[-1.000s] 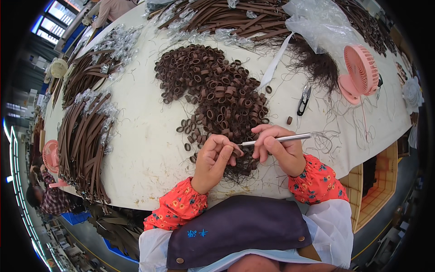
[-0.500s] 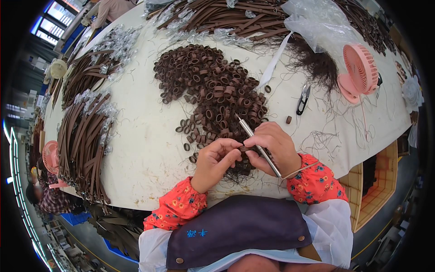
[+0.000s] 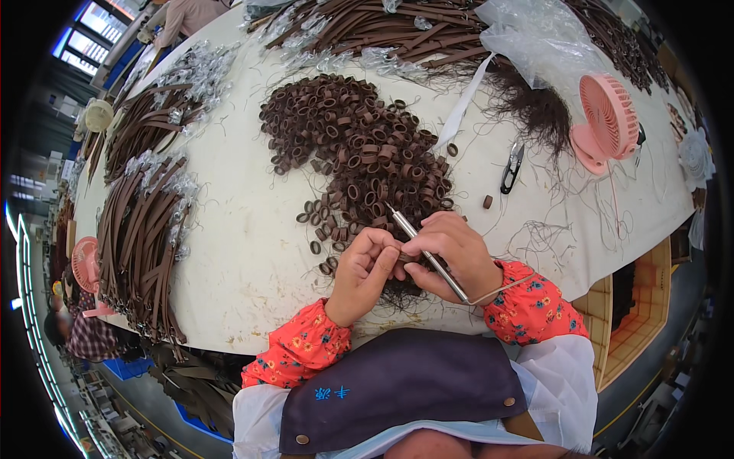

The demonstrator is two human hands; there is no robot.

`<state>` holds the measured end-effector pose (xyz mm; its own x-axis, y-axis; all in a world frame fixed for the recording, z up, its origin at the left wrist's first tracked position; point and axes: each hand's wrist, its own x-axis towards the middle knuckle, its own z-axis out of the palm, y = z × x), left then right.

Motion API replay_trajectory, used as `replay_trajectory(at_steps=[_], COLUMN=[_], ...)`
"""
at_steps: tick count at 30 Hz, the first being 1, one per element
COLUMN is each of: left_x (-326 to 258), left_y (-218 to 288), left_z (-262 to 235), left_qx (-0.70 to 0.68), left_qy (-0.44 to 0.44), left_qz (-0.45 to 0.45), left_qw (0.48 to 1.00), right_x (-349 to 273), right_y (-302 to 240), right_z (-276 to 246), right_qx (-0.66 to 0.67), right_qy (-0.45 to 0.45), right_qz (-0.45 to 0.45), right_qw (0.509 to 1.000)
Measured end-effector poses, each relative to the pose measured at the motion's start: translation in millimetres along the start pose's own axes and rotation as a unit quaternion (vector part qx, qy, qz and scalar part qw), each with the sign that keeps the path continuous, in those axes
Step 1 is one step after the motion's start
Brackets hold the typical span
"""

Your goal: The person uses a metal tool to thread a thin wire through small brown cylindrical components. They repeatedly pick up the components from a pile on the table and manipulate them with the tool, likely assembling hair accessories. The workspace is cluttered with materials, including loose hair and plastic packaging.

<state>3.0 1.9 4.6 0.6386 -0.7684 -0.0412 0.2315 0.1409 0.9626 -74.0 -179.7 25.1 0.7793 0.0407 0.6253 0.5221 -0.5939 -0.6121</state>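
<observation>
A small brown strap loop (image 3: 403, 258) is pinched between the fingertips of both hands, largely covered by them. My left hand (image 3: 359, 275) is closed on its left side, thumb and forefinger together. My right hand (image 3: 462, 256) grips the loop's other side and also holds a slim metal pen-like tool (image 3: 407, 228) with a fine pointed tip and a thin cord running back past the wrist. The tool slants up and left, its tip over a big heap of brown strap loops (image 3: 367, 141). Dark thread ends (image 3: 401, 294) lie under the hands.
Thread snips (image 3: 512, 168) and a single loop (image 3: 487, 202) lie to the right on the white table (image 3: 237, 252). Farther right stands a pink fan (image 3: 608, 115). Bundles of brown straps (image 3: 138, 245) lie left and at the back, beside clear plastic film (image 3: 535, 38).
Both hands have shifted slightly, the right one leftward, and the tool's tip has swung a little left and down. My left fingers have drawn closer together around the loop.
</observation>
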Motion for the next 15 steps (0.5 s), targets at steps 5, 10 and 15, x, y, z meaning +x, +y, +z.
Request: replay_trajectory(at_steps=[5,10,15], left_x=[0.7,1.3,0.7], left_y=[-1.0,0.3,0.0], left_z=[0.0,-1.0,0.1], left_qx=[0.013,0.028,0.031], left_qy=[0.028,0.031,0.037], left_qz=[0.012,0.023,0.019], left_qw=[0.999,0.999,0.999], right_x=[-3.0,-6.7,-5.4], right_y=[-2.9,-6.9,-3.8], right_z=[-0.5,-15.9,-15.5], right_qx=[0.085,0.319,0.352], right_qy=[0.006,0.022,0.013], right_qz=[0.099,0.244,0.227], right_qw=[0.992,0.915,0.908])
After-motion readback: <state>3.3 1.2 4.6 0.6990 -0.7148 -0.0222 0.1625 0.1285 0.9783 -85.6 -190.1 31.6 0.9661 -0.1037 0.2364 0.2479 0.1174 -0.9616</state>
